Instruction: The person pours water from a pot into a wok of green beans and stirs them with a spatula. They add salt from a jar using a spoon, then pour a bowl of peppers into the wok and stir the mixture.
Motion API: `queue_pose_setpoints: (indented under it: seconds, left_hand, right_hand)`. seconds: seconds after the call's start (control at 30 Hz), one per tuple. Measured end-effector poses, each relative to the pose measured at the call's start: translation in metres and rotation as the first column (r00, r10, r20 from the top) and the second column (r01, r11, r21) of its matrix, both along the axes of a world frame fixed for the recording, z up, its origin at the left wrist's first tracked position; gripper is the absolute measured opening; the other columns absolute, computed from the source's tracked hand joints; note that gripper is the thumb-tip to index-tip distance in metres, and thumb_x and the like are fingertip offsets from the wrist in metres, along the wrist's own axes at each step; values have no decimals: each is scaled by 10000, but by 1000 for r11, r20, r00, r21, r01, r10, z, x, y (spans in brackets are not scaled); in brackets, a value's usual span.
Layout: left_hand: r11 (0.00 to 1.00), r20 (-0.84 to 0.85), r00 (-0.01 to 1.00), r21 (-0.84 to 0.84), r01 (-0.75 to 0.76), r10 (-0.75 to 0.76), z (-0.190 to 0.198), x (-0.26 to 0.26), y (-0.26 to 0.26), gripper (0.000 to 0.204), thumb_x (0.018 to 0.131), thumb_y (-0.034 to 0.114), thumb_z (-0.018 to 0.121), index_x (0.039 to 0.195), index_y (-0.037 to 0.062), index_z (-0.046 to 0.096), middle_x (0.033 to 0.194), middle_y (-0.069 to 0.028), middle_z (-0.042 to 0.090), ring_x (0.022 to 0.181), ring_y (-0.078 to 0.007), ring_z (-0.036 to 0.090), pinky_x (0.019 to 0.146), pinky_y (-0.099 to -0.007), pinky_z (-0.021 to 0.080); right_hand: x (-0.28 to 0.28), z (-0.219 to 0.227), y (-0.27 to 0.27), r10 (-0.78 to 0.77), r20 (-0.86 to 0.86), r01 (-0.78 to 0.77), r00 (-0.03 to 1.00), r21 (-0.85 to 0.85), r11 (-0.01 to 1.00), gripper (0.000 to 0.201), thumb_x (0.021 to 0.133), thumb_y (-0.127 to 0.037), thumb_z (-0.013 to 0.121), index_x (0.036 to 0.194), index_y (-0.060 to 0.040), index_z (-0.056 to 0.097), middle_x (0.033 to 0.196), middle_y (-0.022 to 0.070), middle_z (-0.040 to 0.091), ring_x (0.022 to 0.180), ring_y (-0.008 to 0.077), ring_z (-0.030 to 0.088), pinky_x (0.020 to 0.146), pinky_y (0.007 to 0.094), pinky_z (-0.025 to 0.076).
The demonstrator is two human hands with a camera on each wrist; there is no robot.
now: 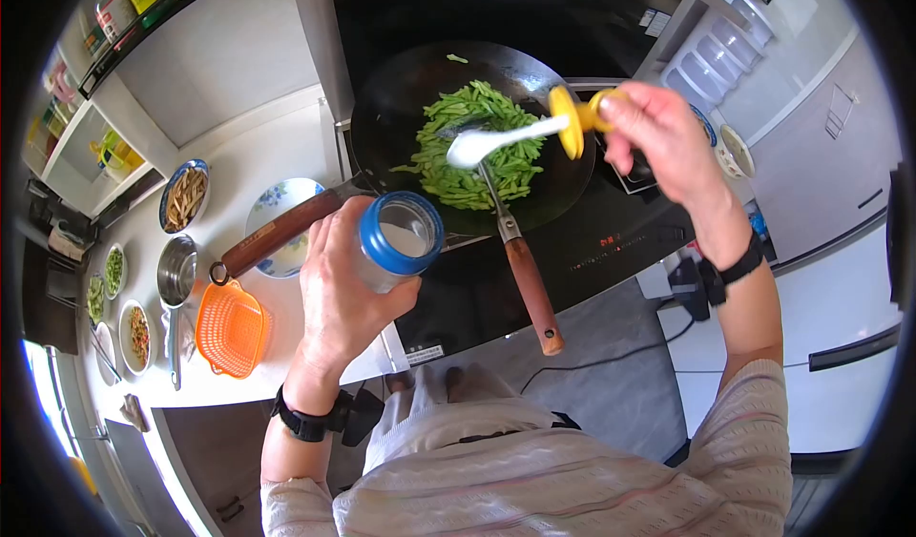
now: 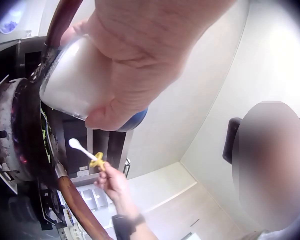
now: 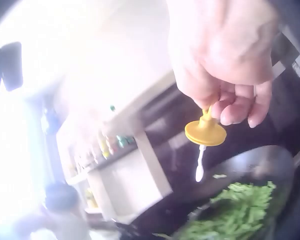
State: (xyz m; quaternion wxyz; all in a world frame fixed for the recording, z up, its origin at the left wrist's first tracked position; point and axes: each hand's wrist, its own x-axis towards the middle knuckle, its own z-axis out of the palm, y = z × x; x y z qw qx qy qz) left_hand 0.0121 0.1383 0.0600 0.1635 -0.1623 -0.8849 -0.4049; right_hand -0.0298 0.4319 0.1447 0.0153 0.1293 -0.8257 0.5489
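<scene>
My left hand (image 1: 336, 284) grips a clear jar (image 1: 391, 268) with a blue rim and white contents, held up at the near left of the wok. Its mouth is uncovered. My right hand (image 1: 663, 141) pinches the knob of a yellow lid (image 1: 570, 122), from which a white spoon (image 1: 510, 138) sticks out. The spoon's bowl hangs over the green vegetable strips (image 1: 496, 179) in the dark wok (image 1: 391, 98). In the right wrist view the yellow lid (image 3: 205, 133) is above the wok, with the spoon pointing down. A wooden-handled spatula (image 1: 530, 289) rests in the wok.
The wok's wooden handle (image 1: 286, 234) reaches left over a floral plate (image 1: 272, 203). On the left counter stand an orange basket (image 1: 232, 332), a steel saucepan (image 1: 177, 268), a dish of brown strips (image 1: 187, 196) and several small bowls. The black cooktop (image 1: 620, 232) extends right.
</scene>
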Motion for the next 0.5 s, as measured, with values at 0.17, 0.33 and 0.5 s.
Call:
queue_pose_setpoints:
  seconds: [0.17, 0.33, 0.5]
  left_hand:
    - [997, 62, 997, -62, 48, -44, -2, -1, 5, 710, 508, 155, 734, 1153, 30, 464, 1044, -155, 551, 1009, -314, 530, 879, -384, 422]
    - [996, 70, 996, -63, 60, -55, -1, 2, 9, 701, 515, 155, 726, 1152, 31, 462, 1046, -154, 550, 1011, -315, 528, 877, -387, 422]
    - [999, 34, 998, -7, 47, -47, -5, 4, 10, 630, 518, 113, 710, 1098, 46, 473, 968, -143, 547, 941, -333, 509, 825, -406, 427]
  right_hand:
    - [16, -13, -50, 191, 103, -199, 976, 80, 977, 221, 868, -205, 565, 780, -4, 590, 549, -4, 504, 485, 49, 487, 446, 198, 401]
    - [16, -23, -56, 239, 179, -264, 954, 136, 955, 223, 875, -180, 553, 757, 6, 586, 557, 17, 526, 472, 63, 495, 453, 203, 415]
    - [8, -38, -40, 173, 356, -131, 918, -139, 982, 276, 890, -227, 528, 752, 6, 584, 542, 6, 516, 449, 71, 492, 445, 193, 415]
